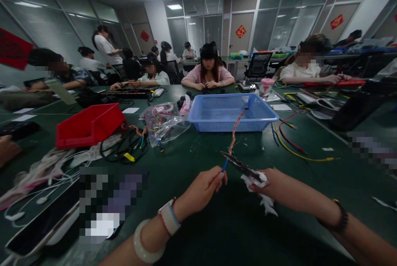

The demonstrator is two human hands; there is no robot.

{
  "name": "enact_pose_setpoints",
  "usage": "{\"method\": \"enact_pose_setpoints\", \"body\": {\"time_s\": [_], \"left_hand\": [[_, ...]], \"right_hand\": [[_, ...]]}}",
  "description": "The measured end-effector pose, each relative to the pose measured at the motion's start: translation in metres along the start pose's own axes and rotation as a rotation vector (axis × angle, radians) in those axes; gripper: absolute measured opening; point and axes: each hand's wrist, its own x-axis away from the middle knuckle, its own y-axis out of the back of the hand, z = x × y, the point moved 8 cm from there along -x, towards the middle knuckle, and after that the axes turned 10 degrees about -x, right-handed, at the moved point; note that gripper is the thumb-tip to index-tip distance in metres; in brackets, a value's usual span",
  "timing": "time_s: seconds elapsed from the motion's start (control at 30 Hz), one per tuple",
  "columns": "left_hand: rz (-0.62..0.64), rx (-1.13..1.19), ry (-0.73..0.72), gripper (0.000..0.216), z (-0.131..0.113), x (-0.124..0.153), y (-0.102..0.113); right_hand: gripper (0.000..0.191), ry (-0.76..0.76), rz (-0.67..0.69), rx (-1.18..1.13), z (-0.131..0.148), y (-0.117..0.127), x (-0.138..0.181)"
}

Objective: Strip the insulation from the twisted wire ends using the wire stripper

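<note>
A thin blue-sheathed wire (225,165) is pinched between the thumb and fingers of the left hand (207,185), just below the centre of the frame. From its upper end, a long, twisted bare copper strand (234,135) is extended upward. A dark, long-nosed metal hand tool (243,168) is grasped in the right hand (273,184), right of centre, with crumpled white tissue (263,178) bunched at its handle end. The tool's tip is held where blue meets copper; whether the wire is gripped by it cannot be told.

Beyond the hands, a blue perforated plastic basket (229,125) is overlapped by the copper strand at the upper middle. A clear plastic bag (166,123) of coloured wires is seen left of it, and a red plastic bin (88,129) farther left. Loose yellow, red and blue cables (287,148) are spread at the centre right, on the dark green table (186,156). Seated people are seen across the upper frame.
</note>
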Motion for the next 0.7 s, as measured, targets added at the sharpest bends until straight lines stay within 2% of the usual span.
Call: {"method": "enact_pose_setpoints", "body": {"time_s": [0.1, 0.17, 0.27, 0.37, 0.47, 0.57, 0.7], "left_hand": [[0.016, -0.137, -0.066, 0.035, 0.0, 0.0, 0.002], [0.015, -0.251, -0.125, 0.035, 0.0, -0.001, 0.004], [-0.006, -0.388, -0.193, 0.034, -0.001, -0.002, 0.005], [-0.02, -0.45, -0.21, 0.032, 0.0, -0.002, 0.005], [-0.078, -0.442, -0.173, 0.031, 0.002, -0.002, 0.007], [-0.139, -0.348, -0.081, 0.03, 0.007, -0.001, 0.01], [-0.134, -0.204, 0.025, 0.029, 0.01, -0.001, 0.009]], "right_hand": [[0.031, -0.191, 0.248, -0.242, -0.014, -0.017, 0.007], [0.032, -0.308, 0.384, -0.421, -0.021, -0.03, 0.012], [0.032, -0.39, 0.55, -0.713, -0.025, -0.051, 0.016], [0.034, -0.424, 0.658, -0.875, -0.026, -0.067, 0.017], [0.034, -0.427, 0.665, -0.938, -0.023, -0.072, 0.016], [0.032, -0.405, 0.582, -0.976, -0.018, -0.071, 0.012], [0.035, -0.386, 0.532, -1.029, -0.013, -0.077, 0.009]]}}
